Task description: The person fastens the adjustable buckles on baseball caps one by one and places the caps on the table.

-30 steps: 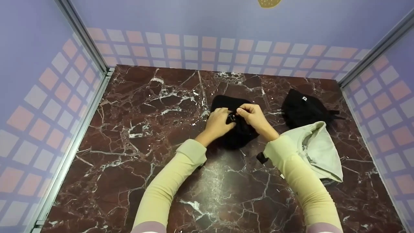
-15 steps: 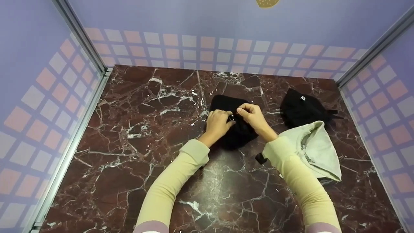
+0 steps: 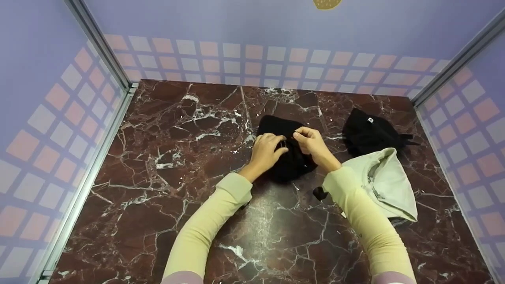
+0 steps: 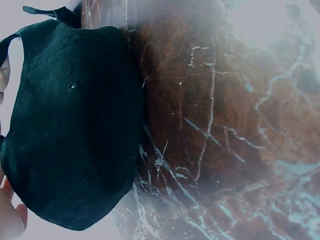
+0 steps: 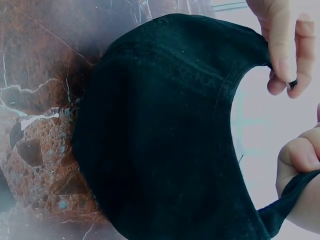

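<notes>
A black cap [image 3: 288,171] lies on the marble-patterned tabletop, mid-table in the head view. Its crown fills much of the left wrist view, cap [image 4: 75,125], and of the right wrist view, cap [image 5: 160,140], where the arched back opening shows. My left hand [image 3: 264,154] grips the cap's back strap by a small metal buckle [image 3: 283,144], its fingers partly covering it. Just to the right, my right hand [image 3: 314,146] pinches the strap's other end between thumb and forefinger. A narrow gap separates the two hands.
To the right lies a second black cap [image 3: 369,134] with a small white tag and a loose strap. A pale cap [image 3: 400,185] overlaps its near side, partly behind the right sleeve [image 3: 355,197]. Purple checked panels [image 3: 244,59] enclose the table's back and sides.
My right hand has shifted slightly to the right, away from the left hand. The left fingers now cover more of the buckle than a second ago. The other caps have stayed put.
</notes>
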Demonstrator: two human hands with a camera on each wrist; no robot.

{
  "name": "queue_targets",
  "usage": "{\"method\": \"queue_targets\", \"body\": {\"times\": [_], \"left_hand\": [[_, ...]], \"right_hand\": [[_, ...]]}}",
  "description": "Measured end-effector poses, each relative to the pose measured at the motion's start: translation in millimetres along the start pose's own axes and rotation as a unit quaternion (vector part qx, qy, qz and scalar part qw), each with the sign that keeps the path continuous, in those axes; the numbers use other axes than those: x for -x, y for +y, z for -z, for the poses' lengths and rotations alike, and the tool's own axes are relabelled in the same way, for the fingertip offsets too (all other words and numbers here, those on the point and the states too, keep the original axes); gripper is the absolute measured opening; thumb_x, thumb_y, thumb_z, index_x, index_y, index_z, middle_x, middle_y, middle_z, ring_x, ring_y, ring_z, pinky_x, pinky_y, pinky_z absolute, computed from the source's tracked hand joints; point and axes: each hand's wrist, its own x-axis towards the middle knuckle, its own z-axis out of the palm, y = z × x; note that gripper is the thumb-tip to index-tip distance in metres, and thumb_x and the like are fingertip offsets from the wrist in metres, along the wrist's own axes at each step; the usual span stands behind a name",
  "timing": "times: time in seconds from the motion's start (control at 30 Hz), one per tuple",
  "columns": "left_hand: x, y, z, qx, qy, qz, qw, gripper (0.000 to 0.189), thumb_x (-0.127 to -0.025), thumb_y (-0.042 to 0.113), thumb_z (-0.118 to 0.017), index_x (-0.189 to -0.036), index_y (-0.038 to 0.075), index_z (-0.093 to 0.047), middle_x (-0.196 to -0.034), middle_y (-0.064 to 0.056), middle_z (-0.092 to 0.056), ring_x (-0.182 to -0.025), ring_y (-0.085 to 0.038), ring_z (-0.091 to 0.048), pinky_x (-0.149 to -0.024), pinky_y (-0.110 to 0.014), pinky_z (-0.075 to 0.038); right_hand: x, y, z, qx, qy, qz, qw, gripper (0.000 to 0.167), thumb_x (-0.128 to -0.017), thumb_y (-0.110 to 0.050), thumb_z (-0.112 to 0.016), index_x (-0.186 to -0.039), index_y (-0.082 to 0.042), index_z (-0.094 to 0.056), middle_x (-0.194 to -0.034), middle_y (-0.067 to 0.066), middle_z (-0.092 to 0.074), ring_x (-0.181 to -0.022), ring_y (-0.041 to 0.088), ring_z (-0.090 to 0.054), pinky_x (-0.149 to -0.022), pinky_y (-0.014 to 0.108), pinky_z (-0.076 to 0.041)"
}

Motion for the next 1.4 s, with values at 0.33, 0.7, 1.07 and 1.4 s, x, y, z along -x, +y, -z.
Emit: {"method": "queue_targets", "body": {"times": [0.33, 0.7, 1.07, 1.4], "left_hand": [[7.7, -3.3, -4.3, 0.041, 0.053, -0.013, 0.9977, 0.034, -0.078, 0.032, -0.062, -0.104, 0.008, -0.063, -0.098, -0.005, -0.065, -0.096, -0.019, -0.054, -0.089, -0.032, -0.039], [13.6, -4.3, -9.4, 0.070, 0.095, -0.013, 0.9930, 0.033, -0.077, 0.033, -0.062, -0.101, 0.010, -0.064, -0.094, -0.003, -0.066, -0.093, -0.018, -0.055, -0.087, -0.031, -0.040], [15.2, -5.3, -8.7, 0.119, 0.073, 0.004, 0.9902, 0.034, -0.076, 0.032, -0.063, -0.104, 0.012, -0.064, -0.095, -0.003, -0.067, -0.093, -0.019, -0.054, -0.085, -0.032, -0.040], [14.9, -6.4, -5.3, 0.167, 0.043, 0.012, 0.9850, 0.035, -0.076, 0.030, -0.063, -0.106, 0.012, -0.064, -0.099, -0.003, -0.066, -0.093, -0.018, -0.055, -0.084, -0.032, -0.041]], "right_hand": [[-2.9, 9.0, 10.5, -0.003, -0.044, -0.072, 0.9965, 0.011, -0.089, -0.008, -0.048, -0.079, -0.003, -0.051, -0.043, -0.007, -0.030, -0.034, 0.002, -0.022, -0.045, 0.028, -0.008], [-3.5, 17.2, 16.2, 0.001, -0.061, -0.139, 0.9884, 0.016, -0.089, -0.014, -0.049, -0.074, -0.010, -0.054, -0.042, -0.008, -0.029, -0.034, 0.003, -0.021, -0.038, 0.020, -0.015], [-2.2, 23.0, 18.2, -0.045, -0.133, -0.151, 0.9785, 0.018, -0.090, -0.011, -0.045, -0.074, -0.011, -0.052, -0.041, -0.009, -0.030, -0.035, 0.003, -0.019, -0.038, 0.020, -0.013], [-2.8, 28.1, 19.8, -0.076, -0.186, -0.143, 0.9690, 0.017, -0.091, -0.009, -0.043, -0.077, -0.011, -0.053, -0.043, -0.009, -0.031, -0.039, 0.007, -0.014, -0.039, 0.021, -0.011]]}}
